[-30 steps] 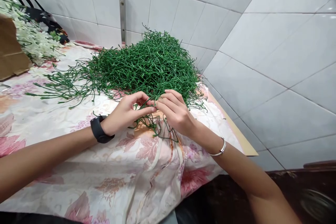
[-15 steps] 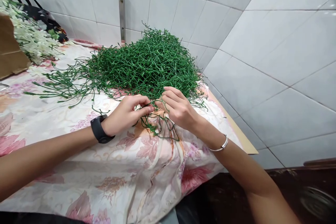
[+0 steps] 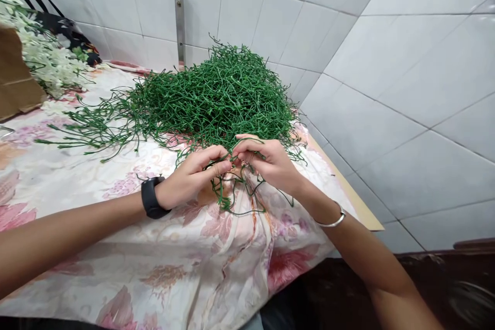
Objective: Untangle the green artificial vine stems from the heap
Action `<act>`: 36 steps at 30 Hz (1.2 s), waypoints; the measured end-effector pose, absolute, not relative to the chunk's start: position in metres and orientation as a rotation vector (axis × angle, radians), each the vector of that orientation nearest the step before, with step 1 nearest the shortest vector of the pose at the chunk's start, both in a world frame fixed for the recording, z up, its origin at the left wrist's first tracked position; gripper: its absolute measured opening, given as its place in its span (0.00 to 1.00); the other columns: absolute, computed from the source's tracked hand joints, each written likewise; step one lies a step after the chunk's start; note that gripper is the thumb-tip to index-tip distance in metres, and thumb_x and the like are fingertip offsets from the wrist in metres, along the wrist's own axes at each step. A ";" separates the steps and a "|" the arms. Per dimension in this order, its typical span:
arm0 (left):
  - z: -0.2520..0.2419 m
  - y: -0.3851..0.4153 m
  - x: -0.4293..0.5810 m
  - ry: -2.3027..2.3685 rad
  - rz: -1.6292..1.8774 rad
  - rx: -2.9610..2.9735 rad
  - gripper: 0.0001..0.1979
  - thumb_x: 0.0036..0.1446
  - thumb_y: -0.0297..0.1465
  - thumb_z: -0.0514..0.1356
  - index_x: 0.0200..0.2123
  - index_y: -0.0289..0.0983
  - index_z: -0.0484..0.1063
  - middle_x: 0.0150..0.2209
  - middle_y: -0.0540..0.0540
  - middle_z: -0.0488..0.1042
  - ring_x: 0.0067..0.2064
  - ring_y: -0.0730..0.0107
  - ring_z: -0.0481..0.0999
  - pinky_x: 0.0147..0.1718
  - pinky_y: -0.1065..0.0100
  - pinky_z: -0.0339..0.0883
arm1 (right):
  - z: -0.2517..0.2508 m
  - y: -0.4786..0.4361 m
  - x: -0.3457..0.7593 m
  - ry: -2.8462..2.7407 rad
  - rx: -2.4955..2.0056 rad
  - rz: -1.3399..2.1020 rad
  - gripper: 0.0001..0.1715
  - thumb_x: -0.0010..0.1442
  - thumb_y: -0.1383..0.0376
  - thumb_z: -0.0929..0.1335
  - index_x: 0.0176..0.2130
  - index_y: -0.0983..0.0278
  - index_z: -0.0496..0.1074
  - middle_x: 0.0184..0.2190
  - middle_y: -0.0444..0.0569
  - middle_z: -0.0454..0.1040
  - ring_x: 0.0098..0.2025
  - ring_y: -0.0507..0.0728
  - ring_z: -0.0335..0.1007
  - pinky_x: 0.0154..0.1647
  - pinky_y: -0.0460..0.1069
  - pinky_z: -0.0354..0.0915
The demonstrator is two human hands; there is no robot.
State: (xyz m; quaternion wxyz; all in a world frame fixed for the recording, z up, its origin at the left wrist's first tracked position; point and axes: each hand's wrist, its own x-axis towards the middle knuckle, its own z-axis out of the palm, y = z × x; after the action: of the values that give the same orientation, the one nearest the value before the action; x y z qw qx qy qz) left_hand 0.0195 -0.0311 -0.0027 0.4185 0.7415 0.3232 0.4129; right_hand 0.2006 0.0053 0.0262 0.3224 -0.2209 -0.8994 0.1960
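A big tangled heap of thin green plastic flower stems [image 3: 216, 93] lies on the floral cloth [image 3: 162, 247]. Just in front of it, my left hand [image 3: 197, 172] pinches green stems between thumb and fingers. Its wrist carries a black band. Facing it, almost touching fingertips, my right hand [image 3: 270, 162] has its fingers closed on a green stem that curves over them. Below both hands a loose bunch of stems [image 3: 224, 198] dangles over the cloth. Where the held stems meet between the fingertips is partly hidden.
White artificial flowers [image 3: 50, 62] and a torn brown cardboard piece [image 3: 17, 75] stand at the left. A metal strip [image 3: 180, 31] is fixed to the tiled wall behind the heap. A board edge [image 3: 363, 211] sticks out at the right, beside the tiled side wall [image 3: 425, 113].
My right hand has come down and its fingertips have closed in toward my left hand. My left hand has shifted slightly right. The dangling stems hang a little lower.
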 end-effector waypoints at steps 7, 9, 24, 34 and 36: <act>0.000 -0.030 0.017 0.690 0.915 1.757 0.10 0.57 0.35 0.51 0.33 0.37 0.69 0.31 0.47 0.67 0.35 0.70 0.67 0.35 0.70 0.61 | 0.025 -0.003 0.201 -1.967 -0.640 1.369 0.08 0.56 0.66 0.64 0.32 0.70 0.68 0.24 0.44 0.67 0.25 0.45 0.62 0.26 0.42 0.62; -0.001 -0.029 0.016 0.703 0.902 1.704 0.11 0.56 0.36 0.52 0.32 0.36 0.69 0.30 0.46 0.68 0.33 0.69 0.67 0.33 0.69 0.62 | 0.027 -0.004 0.201 -1.981 -0.650 1.336 0.08 0.56 0.65 0.63 0.30 0.69 0.67 0.23 0.43 0.65 0.24 0.45 0.60 0.25 0.42 0.60; -0.002 -0.027 0.018 0.823 1.066 1.806 0.11 0.54 0.34 0.55 0.23 0.34 0.67 0.25 0.49 0.64 0.30 0.72 0.63 0.30 0.69 0.56 | 0.044 0.003 0.209 -2.495 -0.472 -0.065 0.15 0.59 0.73 0.56 0.28 0.64 0.67 0.23 0.44 0.67 0.30 0.50 0.58 0.41 0.50 0.57; 0.016 -0.019 0.016 0.770 1.173 2.144 0.09 0.54 0.31 0.55 0.25 0.35 0.69 0.25 0.49 0.66 0.29 0.72 0.63 0.29 0.70 0.57 | 0.055 0.005 0.213 -2.431 -0.444 -0.252 0.15 0.60 0.72 0.57 0.28 0.62 0.67 0.22 0.44 0.67 0.29 0.50 0.59 0.42 0.50 0.59; 0.022 -0.018 0.014 0.753 1.204 2.279 0.08 0.55 0.30 0.54 0.25 0.36 0.70 0.24 0.48 0.67 0.30 0.71 0.63 0.29 0.69 0.57 | 0.056 0.006 0.213 -2.416 -0.457 -0.256 0.15 0.60 0.72 0.58 0.28 0.61 0.67 0.22 0.43 0.68 0.29 0.50 0.60 0.42 0.50 0.59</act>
State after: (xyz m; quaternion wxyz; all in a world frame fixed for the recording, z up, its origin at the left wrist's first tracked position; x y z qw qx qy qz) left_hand 0.0141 -0.0184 0.0217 0.2263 0.8267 0.2732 0.4367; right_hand 0.2128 0.0056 0.0564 0.3285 -0.1745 -0.9231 -0.0976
